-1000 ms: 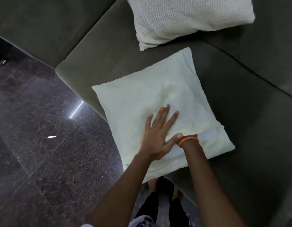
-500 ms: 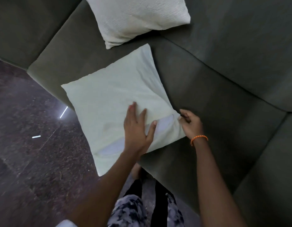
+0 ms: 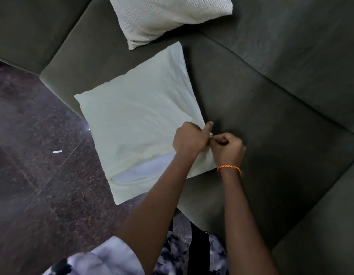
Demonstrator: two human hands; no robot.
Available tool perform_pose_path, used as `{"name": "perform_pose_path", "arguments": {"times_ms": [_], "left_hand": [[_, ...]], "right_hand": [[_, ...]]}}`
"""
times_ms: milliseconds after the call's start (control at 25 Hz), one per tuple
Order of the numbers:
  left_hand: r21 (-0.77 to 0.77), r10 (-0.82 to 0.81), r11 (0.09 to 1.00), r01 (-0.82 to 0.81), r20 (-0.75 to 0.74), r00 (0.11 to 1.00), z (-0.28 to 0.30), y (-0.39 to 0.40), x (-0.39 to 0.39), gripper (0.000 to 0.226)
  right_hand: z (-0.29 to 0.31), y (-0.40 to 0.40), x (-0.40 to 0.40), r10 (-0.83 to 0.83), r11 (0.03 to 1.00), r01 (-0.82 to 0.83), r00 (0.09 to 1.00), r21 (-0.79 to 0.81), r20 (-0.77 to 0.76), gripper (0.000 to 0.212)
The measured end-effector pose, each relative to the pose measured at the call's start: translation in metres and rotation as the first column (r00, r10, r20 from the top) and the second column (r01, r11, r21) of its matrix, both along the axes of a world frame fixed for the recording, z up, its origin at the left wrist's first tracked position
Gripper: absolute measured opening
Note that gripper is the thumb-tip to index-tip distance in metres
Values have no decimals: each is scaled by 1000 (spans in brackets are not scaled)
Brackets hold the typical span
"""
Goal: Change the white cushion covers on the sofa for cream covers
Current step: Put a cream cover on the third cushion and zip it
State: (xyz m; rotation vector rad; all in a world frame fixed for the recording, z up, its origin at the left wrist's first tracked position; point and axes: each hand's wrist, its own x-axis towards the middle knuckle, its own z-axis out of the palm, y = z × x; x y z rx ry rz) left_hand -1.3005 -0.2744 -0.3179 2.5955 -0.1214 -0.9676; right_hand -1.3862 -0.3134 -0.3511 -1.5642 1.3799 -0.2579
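Your right hand and left hand both pinch the cream cover at its right corner; the open seam runs leftward from there, toward you.

Two cushions on green sofa

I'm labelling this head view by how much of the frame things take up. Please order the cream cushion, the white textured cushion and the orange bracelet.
1. Pale cream cushion with its open seam: largest.
2. White textured woven cushion: smaller, but it lies farther away and the frame's top edge crops it, so its true size is unsure.
3. Thin orange braided bracelet: by far the smallest.
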Motion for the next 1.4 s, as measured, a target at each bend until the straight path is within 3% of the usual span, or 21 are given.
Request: {"name": "perform_pose_path", "arguments": {"times_ms": [160,280,400,520,640,800,1000,1200,1400], "left_hand": [[104,90,991,-80,-89,992,-3,-12,7,43],[151,81,987,-59,-145,986,-1,-14,12,36],[169,102,983,-76,-150,983,2,-15,10,24],[170,91,983,-73,-104,990,4,-16,2,22],[139,70,988,-65,-36,997,3,-14,-11,25],[46,25,999,-25,17,1000,3,-4,-20,17],[-42,-14,999,17,78,997,15,7,-23,25],[-137,37,990,-25,86,996,16,21,-26,32],[-147,36,989,-25,68,997,16,19,-25,33]], "right_hand": [[-2,19,2,-158,987,159,978,0,134,8],[-9,15,-2,-111,994,105,973,38,204,9],[-7,3,-7,-38,984,-7,967,179,251,14],[-8,-10,-8,-37,934,-23,986,356,162,14],[-15,-19,3,-54,916,24,996,402,65,11],[-17,-33,9,-5,823,-19,999,568,41,12],[-20,-34,26,78,854,-44,996,518,-45,17],[-8,-35,13,93,761,-107,994,640,56,19],[-16,-24,18,46,820,-53,999,571,26,11]]}}
